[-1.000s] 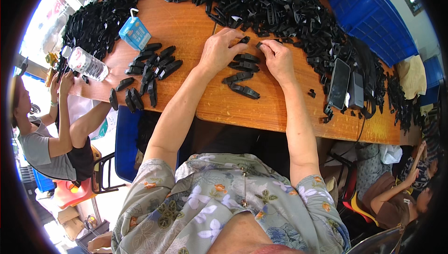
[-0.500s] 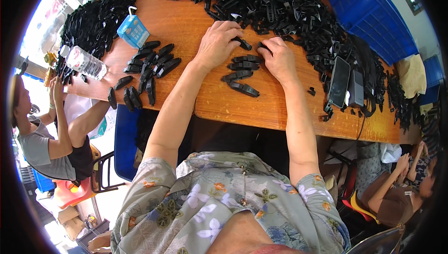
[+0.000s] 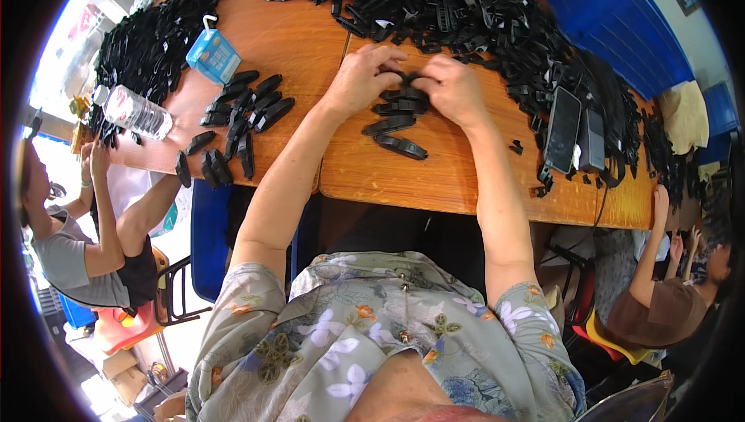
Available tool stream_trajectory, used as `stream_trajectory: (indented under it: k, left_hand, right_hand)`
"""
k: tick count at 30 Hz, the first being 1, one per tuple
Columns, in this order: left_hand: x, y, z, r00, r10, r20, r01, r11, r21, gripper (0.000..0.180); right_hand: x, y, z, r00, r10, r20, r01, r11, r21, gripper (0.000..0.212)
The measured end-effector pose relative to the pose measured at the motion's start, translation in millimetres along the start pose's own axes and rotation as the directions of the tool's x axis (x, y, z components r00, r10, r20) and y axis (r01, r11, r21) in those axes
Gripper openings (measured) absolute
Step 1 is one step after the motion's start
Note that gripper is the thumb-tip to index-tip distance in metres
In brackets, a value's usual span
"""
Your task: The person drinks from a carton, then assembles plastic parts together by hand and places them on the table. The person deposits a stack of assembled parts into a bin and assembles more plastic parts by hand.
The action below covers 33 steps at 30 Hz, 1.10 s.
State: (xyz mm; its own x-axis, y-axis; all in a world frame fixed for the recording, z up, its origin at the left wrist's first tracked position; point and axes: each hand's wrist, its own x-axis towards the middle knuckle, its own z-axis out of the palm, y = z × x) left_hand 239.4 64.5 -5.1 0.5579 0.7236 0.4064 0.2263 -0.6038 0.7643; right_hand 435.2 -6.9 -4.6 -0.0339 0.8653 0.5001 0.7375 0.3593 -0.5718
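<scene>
My left hand and my right hand meet over the table, fingertips closed around a small black plastic piece between them. Fingers cover most of it, and its exact kind is unclear. Just below lies a short column of similar black curved pieces, set roughly side by side. Left of my left forearm, a loose cluster of the same finished-looking pieces reaches the table's near edge. Beyond my hands spreads a large heap of black plastic parts.
A blue drink carton with a straw and a clear bottle stand left, before another black heap. On the right are a phone, a grey box-shaped device and a blue crate. People sit at both sides of the wooden table.
My hands have come together, the right moving left toward the left hand, bringing the black parts they held to one spot. At the right, a person's arm has risen to the table edge.
</scene>
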Motion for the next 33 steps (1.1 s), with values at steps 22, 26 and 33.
stream_trajectory:
  k: [22, 26, 33]
  left_hand:
    - [6, -26, -22, 0.977, 0.060, -0.206, 0.073, 0.811, 0.581, 0.029]
    - [2, -14, -15, 0.981, 0.131, -0.142, -0.050, 0.883, 0.468, 0.016]
    - [-11, -14, -10, 0.986, 0.153, -0.073, -0.107, 0.896, 0.432, 0.008]
  right_hand:
    - [-11, 0, 5, 0.987, 0.145, -0.066, -0.152, 0.981, -0.121, 0.027]
    - [-8, 0, 12, 0.951, 0.251, -0.181, -0.183, 0.928, 0.325, 0.034]
    - [-9, 3, 4, 0.985, 0.156, -0.068, -0.153, 0.987, 0.051, 0.021]
